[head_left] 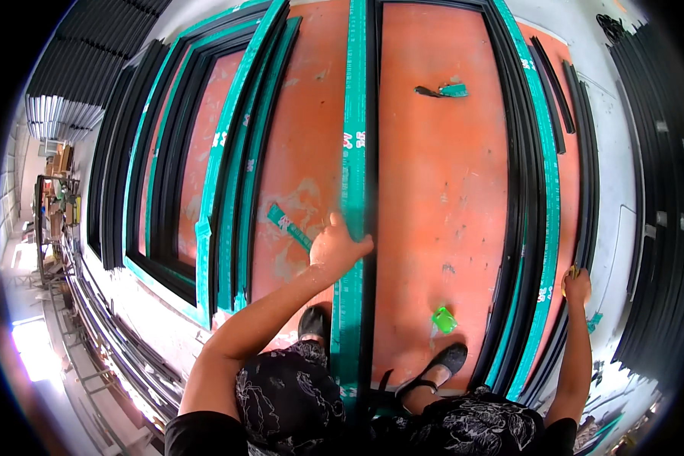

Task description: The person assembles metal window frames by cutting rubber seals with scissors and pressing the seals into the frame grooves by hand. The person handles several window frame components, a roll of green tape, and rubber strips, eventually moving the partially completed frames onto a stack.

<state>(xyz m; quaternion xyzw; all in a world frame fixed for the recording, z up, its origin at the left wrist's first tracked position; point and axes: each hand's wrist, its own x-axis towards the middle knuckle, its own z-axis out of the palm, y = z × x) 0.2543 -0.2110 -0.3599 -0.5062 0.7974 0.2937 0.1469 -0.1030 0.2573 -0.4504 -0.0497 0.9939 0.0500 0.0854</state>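
Observation:
My left hand (337,247) is over the long upright bar (354,182), which has a green film face and a black side. Its thumb points right across the bar and a finger reaches forward, apart from it; whether the hand presses on the bar I cannot tell. A short green film strip (289,226) runs up to that hand, its near end hidden. Far to the right, beside the frame's outer edge, my right hand (577,286) is closed around a small yellowish tool (574,270), mostly hidden by the fingers.
Black frames with green film (232,144) lean or lie at left; another frame side (543,228) runs along the right. An orange-red board (441,190) carries a green scrap (454,90) and a bright green piece (444,320) near my shoe (437,368). Black profiles (665,190) are stacked far right.

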